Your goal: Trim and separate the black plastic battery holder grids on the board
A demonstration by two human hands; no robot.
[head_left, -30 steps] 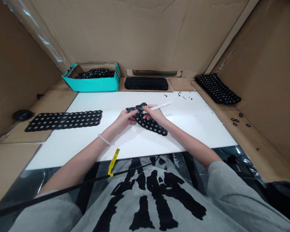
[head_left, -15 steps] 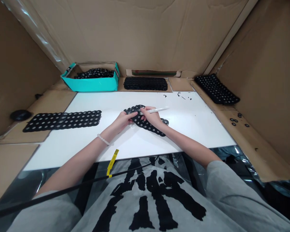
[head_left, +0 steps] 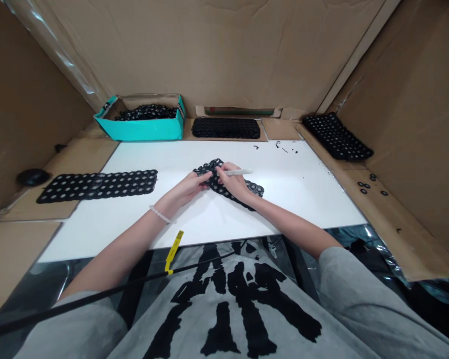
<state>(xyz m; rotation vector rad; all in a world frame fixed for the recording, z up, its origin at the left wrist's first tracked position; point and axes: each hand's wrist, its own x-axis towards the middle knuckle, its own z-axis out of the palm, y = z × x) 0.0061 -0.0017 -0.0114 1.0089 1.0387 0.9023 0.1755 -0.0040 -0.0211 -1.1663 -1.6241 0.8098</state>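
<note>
My left hand point(head_left: 194, 183) grips the left end of a black perforated sheet point(head_left: 255, 188), thumb on top and fingers curled underneath. That sheet is a strip of joined black rings, lying slanted on the white board with its left end lifted and bent. A white pen-like tool point(head_left: 240, 172) is pinched in my right hand point(head_left: 232, 180), its back end pointing right. Its tip is hidden at the sheet, close to my left thumb. Part of the sheet is covered by my right hand and wrist.
Another perforated sheet point(head_left: 99, 186) lies flat at left. Behind the white board point(head_left: 303, 199) stand a turquoise box point(head_left: 142, 129) of black pieces and a stack of sheets point(head_left: 226, 128). At right are a further sheet point(head_left: 338, 137) and several loose rings point(head_left: 363, 191). Cardboard walls point(head_left: 224, 55) enclose the board.
The pen-like tool has tilted, its back end moving left and slightly down. My right fingers have shifted a little left on the sheet. My left hand keeps its grip.
</note>
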